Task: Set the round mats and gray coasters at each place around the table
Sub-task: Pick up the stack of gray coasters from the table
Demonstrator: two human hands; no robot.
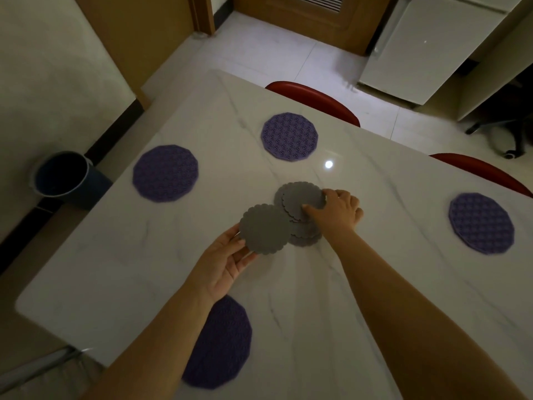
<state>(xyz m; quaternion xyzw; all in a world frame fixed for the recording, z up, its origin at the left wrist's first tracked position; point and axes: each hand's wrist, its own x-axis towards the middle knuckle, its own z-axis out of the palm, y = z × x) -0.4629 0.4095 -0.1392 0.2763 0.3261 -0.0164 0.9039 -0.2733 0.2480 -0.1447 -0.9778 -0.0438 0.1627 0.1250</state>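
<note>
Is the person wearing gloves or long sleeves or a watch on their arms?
No. The left forearm and right forearm are bare as far as the picture shows, with no sleeve in view. The left hand and right hand have no gloves, and I see no watch, bracelet or ring, though the light is dim.

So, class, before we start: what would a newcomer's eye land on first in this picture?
Two hands meet at mid-table: the left hand holds one gray coaster, while the right hand grips the stack of coasters beside it. Around them, four purple mats dot the white marble table.
</note>
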